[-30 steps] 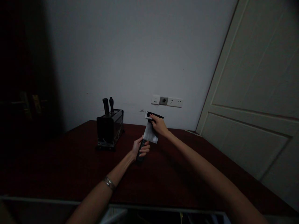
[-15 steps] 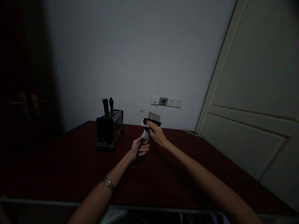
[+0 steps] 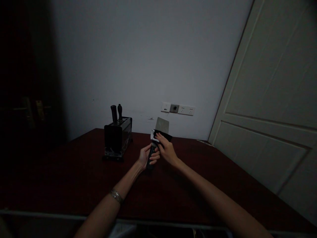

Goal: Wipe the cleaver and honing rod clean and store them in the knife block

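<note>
My left hand (image 3: 148,157) is closed around the black handle of a cleaver (image 3: 162,125), which is tilted with its broad grey blade pointing up and away from me. Across the lower blade, near the handle, lies a dark cloth (image 3: 167,136) with a white part at its left end. My right hand (image 3: 167,149) presses this cloth against the blade, fingers on top; its thumb is partly hidden. The far part of the blade shows bare above the cloth.
To the left on the dark red table (image 3: 81,172) stands a black knife block (image 3: 117,137) with two black handles sticking up. Wall sockets (image 3: 177,108) are behind the table, and a pale panelled door (image 3: 262,138) is at the right. Dim items show below the front edge.
My right hand and the cloth have slid down the blade towards the handle, baring more of the far blade. The left hand keeps its hold. The view has shifted slightly.
</note>
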Demonstrator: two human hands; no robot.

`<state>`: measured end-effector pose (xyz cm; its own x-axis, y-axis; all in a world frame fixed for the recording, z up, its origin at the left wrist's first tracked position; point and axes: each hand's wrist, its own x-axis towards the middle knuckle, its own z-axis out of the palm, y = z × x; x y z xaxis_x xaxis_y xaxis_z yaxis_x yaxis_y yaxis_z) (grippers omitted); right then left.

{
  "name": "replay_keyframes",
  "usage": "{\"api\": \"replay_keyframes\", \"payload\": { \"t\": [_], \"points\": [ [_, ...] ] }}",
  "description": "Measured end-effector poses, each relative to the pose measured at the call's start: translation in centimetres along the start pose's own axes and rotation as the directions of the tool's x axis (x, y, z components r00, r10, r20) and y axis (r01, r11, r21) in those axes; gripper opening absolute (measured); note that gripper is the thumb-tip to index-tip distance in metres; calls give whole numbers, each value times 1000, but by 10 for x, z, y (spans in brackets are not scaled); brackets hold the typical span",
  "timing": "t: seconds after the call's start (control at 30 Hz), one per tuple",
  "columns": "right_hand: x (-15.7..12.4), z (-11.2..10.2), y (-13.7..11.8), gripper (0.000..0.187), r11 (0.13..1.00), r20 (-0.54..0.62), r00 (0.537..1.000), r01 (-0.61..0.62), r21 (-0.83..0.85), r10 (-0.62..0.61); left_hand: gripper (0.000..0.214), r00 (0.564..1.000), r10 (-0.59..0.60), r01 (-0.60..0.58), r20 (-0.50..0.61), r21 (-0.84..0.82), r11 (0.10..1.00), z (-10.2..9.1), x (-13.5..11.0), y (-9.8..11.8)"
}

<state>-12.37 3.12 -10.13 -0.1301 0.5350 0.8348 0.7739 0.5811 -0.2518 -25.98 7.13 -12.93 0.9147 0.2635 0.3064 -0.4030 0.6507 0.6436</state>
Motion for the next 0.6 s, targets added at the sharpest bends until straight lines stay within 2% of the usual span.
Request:
{"api": "replay_keyframes", "payload": {
  "t": [0.07, 0.17, 0.3, 0.37, 0.43, 0.5, 0.6],
  "points": [
    [-4, -3, -2, 44, 1000, 35, 999, 21, 1, -21, 32, 1000, 14, -14, 10, -7, 1000, 1, -1, 1],
    [16, -17, 10, 41, 999, 15, 1000, 21, -49, -20, 30, 999, 4, -3, 42, -20, 1000, 4, -2, 2],
    [57, -38, 38, 38, 992, -100, 995, -37, -121, 25, 28, 998, -21, 23, 64, -32, 999, 7, -1, 0],
    [66, -42, 46, 37, 987, -163, 985, -74, -141, 51, 28, 997, -32, 35, 68, -44, 998, 6, 0, -1],
    [58, -38, 45, 36, 986, -196, 979, -93, -142, 64, 28, 997, -37, 42, 70, -64, 997, 4, 0, -1],
    [36, -27, 35, 38, 989, -175, 983, -80, -122, 58, 28, 998, -27, 33, 60, -90, 995, 1, 1, 0],
    [-5, -10, 13, 43, 998, -42, 999, -3, -63, 0, 29, 1000, -1, 5, 30, -116, 993, -4, 0, 3]
  ]
}}
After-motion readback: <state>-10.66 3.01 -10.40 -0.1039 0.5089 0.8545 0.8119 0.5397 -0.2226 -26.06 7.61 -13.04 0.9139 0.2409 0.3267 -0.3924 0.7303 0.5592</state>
